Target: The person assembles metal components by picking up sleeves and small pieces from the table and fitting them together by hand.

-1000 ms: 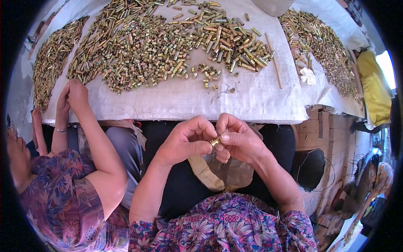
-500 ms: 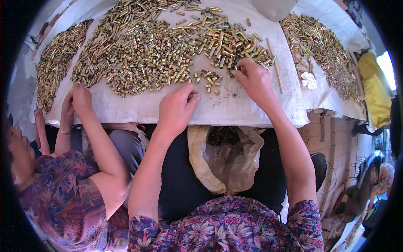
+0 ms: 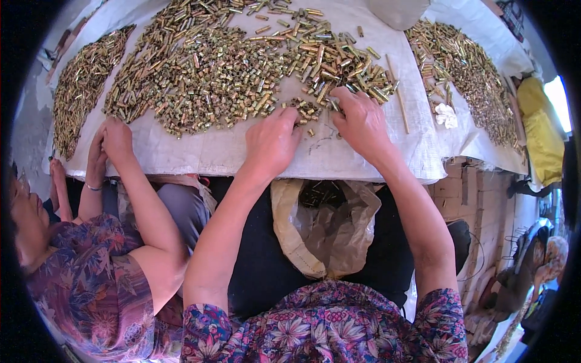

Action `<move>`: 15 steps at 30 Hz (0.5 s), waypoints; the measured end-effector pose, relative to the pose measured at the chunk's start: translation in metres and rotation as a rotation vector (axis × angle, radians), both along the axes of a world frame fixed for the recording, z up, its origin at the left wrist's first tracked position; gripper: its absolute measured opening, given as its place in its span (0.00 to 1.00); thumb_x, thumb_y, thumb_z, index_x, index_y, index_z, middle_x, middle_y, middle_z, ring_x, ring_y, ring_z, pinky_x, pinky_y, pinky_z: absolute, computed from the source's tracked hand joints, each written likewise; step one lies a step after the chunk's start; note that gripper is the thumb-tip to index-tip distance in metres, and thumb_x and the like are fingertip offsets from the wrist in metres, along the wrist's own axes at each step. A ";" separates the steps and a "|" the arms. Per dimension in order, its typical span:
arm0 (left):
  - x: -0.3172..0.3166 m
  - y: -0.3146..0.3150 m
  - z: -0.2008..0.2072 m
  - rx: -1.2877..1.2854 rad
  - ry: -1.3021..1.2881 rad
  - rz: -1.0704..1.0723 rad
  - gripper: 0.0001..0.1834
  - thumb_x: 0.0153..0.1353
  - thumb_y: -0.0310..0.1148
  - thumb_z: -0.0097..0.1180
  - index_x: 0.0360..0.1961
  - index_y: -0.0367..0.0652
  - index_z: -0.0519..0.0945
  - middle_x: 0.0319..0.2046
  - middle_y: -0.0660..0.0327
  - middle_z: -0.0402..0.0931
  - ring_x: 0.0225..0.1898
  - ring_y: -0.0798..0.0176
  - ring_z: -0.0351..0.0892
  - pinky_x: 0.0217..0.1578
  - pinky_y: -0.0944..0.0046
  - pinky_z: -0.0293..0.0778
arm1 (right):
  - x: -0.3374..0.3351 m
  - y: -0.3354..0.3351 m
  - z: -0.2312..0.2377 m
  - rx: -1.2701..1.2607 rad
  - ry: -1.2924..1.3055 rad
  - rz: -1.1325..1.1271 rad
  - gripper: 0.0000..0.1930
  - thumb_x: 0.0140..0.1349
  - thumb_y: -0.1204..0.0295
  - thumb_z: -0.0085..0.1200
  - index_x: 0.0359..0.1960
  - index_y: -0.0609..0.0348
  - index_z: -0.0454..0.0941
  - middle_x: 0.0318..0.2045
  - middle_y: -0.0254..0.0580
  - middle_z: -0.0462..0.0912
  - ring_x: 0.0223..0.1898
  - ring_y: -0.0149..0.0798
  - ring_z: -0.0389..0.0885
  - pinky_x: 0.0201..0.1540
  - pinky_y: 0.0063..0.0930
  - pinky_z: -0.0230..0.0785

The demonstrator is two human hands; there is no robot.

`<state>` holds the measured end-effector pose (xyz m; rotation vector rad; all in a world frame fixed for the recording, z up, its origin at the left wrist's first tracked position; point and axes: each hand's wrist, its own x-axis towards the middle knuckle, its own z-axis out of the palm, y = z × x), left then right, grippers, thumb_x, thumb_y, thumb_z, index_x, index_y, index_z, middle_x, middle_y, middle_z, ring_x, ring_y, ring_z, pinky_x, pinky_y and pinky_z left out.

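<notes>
My left hand is closed at the near edge of a small cluster of short brass-coloured sleeves; its curled fingers hide whatever they hold. My right hand pinches a small metal tube between thumb and forefinger, beside a heap of longer brass-coloured tubes. To the left spreads a broad pile of short sleeves. On my lap lies an open tan sack, with dark metal pieces inside.
White sheeting covers the table. A thin stick lies right of the tubes. More metal parts are heaped far right, near a crumpled white scrap. At left, another person's hands are at the table edge.
My left hand has moved right and slightly forward to the small sleeve cluster. My right hand has shifted slightly left, so my hands are closer together.
</notes>
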<state>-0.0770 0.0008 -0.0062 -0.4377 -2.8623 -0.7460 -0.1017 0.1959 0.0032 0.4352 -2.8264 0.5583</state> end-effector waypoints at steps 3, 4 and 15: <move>0.006 -0.006 0.005 0.034 -0.013 -0.003 0.10 0.55 0.33 0.58 0.38 0.42 0.77 0.33 0.54 0.78 0.33 0.48 0.79 0.34 0.52 0.73 | 0.012 0.003 -0.001 -0.122 0.068 0.017 0.15 0.54 0.74 0.54 0.45 0.57 0.73 0.30 0.47 0.80 0.38 0.50 0.79 0.41 0.42 0.70; 0.008 -0.009 0.007 0.041 -0.019 -0.002 0.09 0.55 0.30 0.57 0.38 0.41 0.76 0.31 0.55 0.78 0.31 0.51 0.79 0.33 0.54 0.73 | 0.019 0.003 0.000 -0.241 0.068 0.008 0.15 0.55 0.75 0.53 0.45 0.58 0.73 0.30 0.44 0.80 0.37 0.45 0.78 0.41 0.37 0.71; 0.046 -0.031 0.023 1.012 -0.598 -0.004 0.06 0.62 0.30 0.54 0.35 0.38 0.75 0.25 0.65 0.74 0.25 0.75 0.72 0.27 0.72 0.70 | 0.077 0.000 0.011 -1.139 -0.638 0.072 0.11 0.61 0.80 0.51 0.45 0.65 0.78 0.30 0.34 0.79 0.31 0.26 0.75 0.38 0.20 0.69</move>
